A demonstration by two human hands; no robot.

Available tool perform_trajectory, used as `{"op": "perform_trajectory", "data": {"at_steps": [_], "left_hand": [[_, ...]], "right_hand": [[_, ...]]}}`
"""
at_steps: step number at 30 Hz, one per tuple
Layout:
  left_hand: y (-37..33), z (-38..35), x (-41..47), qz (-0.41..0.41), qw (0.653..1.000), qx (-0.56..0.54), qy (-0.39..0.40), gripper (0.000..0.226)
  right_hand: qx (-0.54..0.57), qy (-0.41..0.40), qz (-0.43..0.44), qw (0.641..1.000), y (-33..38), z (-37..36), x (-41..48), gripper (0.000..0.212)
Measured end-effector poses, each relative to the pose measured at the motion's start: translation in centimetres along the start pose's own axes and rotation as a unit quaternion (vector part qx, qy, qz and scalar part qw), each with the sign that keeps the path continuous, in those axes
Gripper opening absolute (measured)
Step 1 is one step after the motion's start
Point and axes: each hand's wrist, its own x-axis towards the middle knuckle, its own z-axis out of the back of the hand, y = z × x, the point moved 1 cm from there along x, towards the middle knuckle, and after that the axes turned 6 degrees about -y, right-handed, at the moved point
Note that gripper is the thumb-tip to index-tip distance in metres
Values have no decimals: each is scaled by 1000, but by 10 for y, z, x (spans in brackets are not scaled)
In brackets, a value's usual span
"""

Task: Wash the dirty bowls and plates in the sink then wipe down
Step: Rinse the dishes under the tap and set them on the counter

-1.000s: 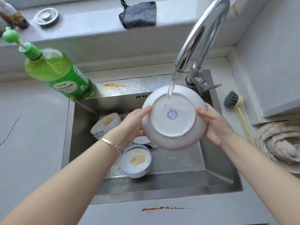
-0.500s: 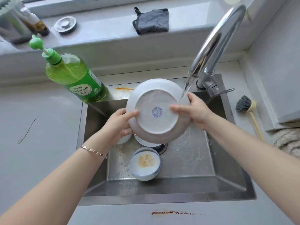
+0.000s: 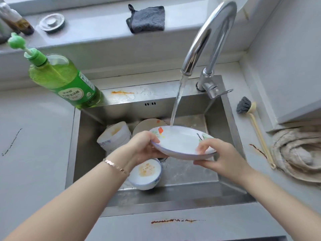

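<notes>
A white plate (image 3: 178, 141) with a flower pattern is held face up over the steel sink (image 3: 231, 122), under the running water from the faucet (image 3: 208, 37). My left hand (image 3: 144, 146) grips its left rim and my right hand (image 3: 220, 153) grips its right rim, thumb on top. Below lie a dirty bowl (image 3: 146, 173) with orange residue, a tilted dirty bowl (image 3: 114, 136) at the back left, and another plate (image 3: 147, 124) leaning behind.
A green dish soap bottle (image 3: 66, 82) stands at the sink's back left corner. A dish brush (image 3: 251, 122) and a beige cloth (image 3: 298, 153) lie on the right counter. A grey cloth (image 3: 147, 19) sits on the ledge. Brown stains (image 3: 173, 220) mark the front counter.
The plate was turned from bottom up to face up and lowered under the stream. Both hands kept hold of its rim.
</notes>
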Motion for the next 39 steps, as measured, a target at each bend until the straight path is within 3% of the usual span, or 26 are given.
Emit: {"op": "perform_trajectory", "data": {"at_steps": [2, 3, 5, 7, 8, 9, 13, 17, 21, 23, 26, 31, 34, 39], "left_hand": [[10, 3, 1, -56, 998, 6, -14, 42], [13, 4, 1, -77, 997, 9, -19, 42], [19, 10, -1, -99, 995, -2, -13, 39], [26, 14, -4, -105, 994, -14, 7, 39], [30, 15, -5, -106, 994, -15, 15, 40], [35, 16, -5, -103, 994, -19, 23, 40], [49, 20, 7, -75, 996, 25, 28, 35], [53, 31, 21, -62, 975, 205, -55, 32], [56, 41, 29, -72, 965, 241, -79, 22], [59, 47, 37, -76, 963, 243, -89, 22], [63, 55, 51, -80, 962, 241, -102, 21], [62, 65, 70, -79, 963, 227, -123, 18], [59, 67, 76, -77, 962, 231, -127, 19], [57, 71, 78, -71, 962, 226, -134, 19]], "right_hand": [[97, -25, -155, 983, -10, -3, -14, 37], [151, -57, -252, 954, -16, -7, -19, 44], [317, -75, -436, 839, -23, -16, -23, 55], [483, -44, -500, 717, -23, -25, -25, 52], [524, -38, -501, 687, -22, -27, -26, 56], [541, -39, -493, 680, -22, -28, -26, 56], [450, -79, -483, 747, -22, -20, -18, 29], [243, -101, -475, 840, -30, -3, -4, 40], [-46, -57, -433, 898, -60, -3, 6, 60], [-107, -42, -419, 901, -79, -6, 8, 61], [-101, -67, -454, 883, -115, -22, 4, 52], [108, -181, -540, 815, -169, -69, -9, 52], [183, -188, -573, 776, -175, -89, -15, 53], [110, -206, -608, 759, -191, -108, -34, 52]]}}
